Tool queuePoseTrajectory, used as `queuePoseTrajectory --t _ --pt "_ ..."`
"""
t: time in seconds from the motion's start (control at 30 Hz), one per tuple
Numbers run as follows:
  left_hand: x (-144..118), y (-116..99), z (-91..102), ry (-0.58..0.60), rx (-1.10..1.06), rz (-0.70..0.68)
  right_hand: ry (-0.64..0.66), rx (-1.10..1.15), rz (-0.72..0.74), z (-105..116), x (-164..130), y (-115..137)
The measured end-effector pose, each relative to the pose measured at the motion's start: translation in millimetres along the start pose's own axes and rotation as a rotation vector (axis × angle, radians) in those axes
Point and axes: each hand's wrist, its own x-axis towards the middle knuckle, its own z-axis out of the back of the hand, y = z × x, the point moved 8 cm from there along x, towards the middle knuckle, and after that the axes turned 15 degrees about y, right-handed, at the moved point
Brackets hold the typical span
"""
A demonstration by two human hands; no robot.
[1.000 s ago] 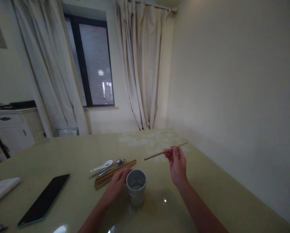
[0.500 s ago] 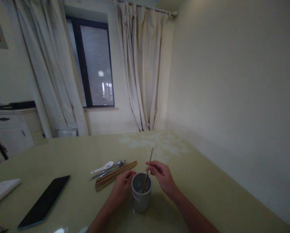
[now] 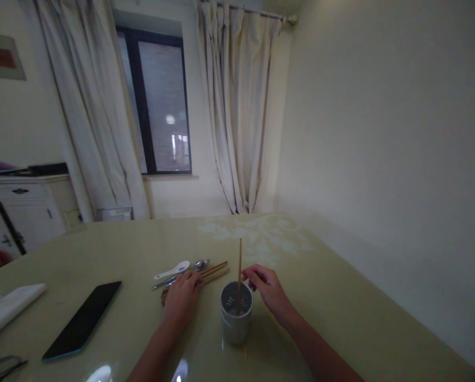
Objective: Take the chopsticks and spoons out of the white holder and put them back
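Glossy yellow-green tabletop [image 3: 118,246]: grey cylindrical cup [image 3: 236,328] holds one upright wooden chopstick [image 3: 239,260]. Right hand [image 3: 270,289] curls beside it; left hand [image 3: 183,294] overlies bunched brown chopsticks [image 3: 216,269]; both finger grips indeterminable.

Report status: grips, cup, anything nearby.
Left grip over loose chopsticks. Right grip beside standing chopstick, contact unclear. Cup upright, one chopstick inside. White spoon beyond left grip.

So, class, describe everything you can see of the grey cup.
The grey cup is cylindrical with a paler rim, perhaps ceramic or plastic. Pale dots, perhaps holes, show on its dark inner floor. It stands upright on the table, one chopstick standing inside. The right hand is close beside its rim; contact is unclear.
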Motion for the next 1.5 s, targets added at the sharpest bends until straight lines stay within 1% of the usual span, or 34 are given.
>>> queuePoseTrajectory --t 0.13,0.2,0.23,0.33,0.43,0.5,0.57,0.6,0.63,0.7,0.73,0.8,0.83,0.87,0.9,0.97,1.07,1.17,1.3,1.4,1.5 --pt "-0.9 -11.5 5.6 -0.125 0.010 -0.001 0.032 0.015 -0.108 -4.1 2.7 -31.5" --pt "-1.9 -23.2 4.3 -0.146 -0.092 -0.037 0.063 0.023 -0.145 -8.1 4.6 -43.7" --pt "-2.7 -30.0 2.2 -0.133 -0.174 -0.061 0.074 0.030 -0.152 -9.8 5.8 -47.2" --pt "-8.8 -54.1 -3.4 -0.076 -0.382 -0.172 0.090 0.062 -0.128 -13.8 9.8 -47.9" --pt "-18.1 -76.6 -2.0 -0.069 -0.435 -0.330 0.074 0.138 -0.078 -15.5 11.7 -40.9" --pt "-21.7 -83.3 -0.3 -0.087 -0.439 -0.416 0.048 0.177 -0.063 -14.0 10.6 -35.1" --pt "-21.8 -81.8 1.6 -0.136 -0.409 -0.455 -0.032 0.176 -0.042 -4.3 7.6 -26.4" --pt "-20.8 -77.5 3.0 -0.176 -0.377 -0.448 -0.100 0.169 -0.021 4.8 5.2 -20.5" --pt "-19.4 -71.1 4.6 -0.221 -0.338 -0.419 -0.188 0.161 0.010 16.8 2.0 -13.5" --pt "-15.7 -53.7 7.6 -0.294 -0.237 -0.304 -0.379 0.163 0.089 45.2 -6.2 1.0" --pt "-13.7 -44.7 8.3 -0.305 -0.176 -0.238 -0.474 0.175 0.132 60.0 -11.0 7.7" --pt "-9.7 -28.6 7.9 -0.275 -0.049 -0.117 -0.635 0.246 0.210 86.0 -20.3 16.5" --pt "-8.1 -21.6 7.4 -0.248 0.004 -0.064 -0.678 0.301 0.238 94.8 -23.0 18.7" --pt "-6.7 -15.5 6.7 -0.217 0.042 -0.021 -0.690 0.353 0.250 100.1 -23.9 19.9" --pt "-5.3 -10.7 5.7 -0.183 0.064 0.012 -0.684 0.395 0.256 102.1 -23.8 21.2" --pt "-3.1 -5.1 3.4 -0.122 0.071 0.045 -0.618 0.429 0.252 96.5 -20.8 24.8" --pt "-0.9 -5.7 0.1 -0.071 0.056 0.032 -0.471 0.369 0.254 72.3 -15.0 33.2" --pt "-1.1 -8.6 -1.2 -0.067 0.048 0.022 -0.337 0.253 0.246 44.2 -10.7 38.0" --pt "-2.5 -10.2 1.3 -0.096 0.029 0.037 -0.155 0.116 0.169 15.0 -5.2 33.2" --pt "-3.2 -11.4 3.9 -0.121 -0.014 0.041 -0.050 0.081 0.120 3.8 -2.1 24.2" --pt "-4.4 -14.0 3.0 -0.144 -0.105 0.033 -0.055 0.114 0.071 3.1 -0.2 8.6"
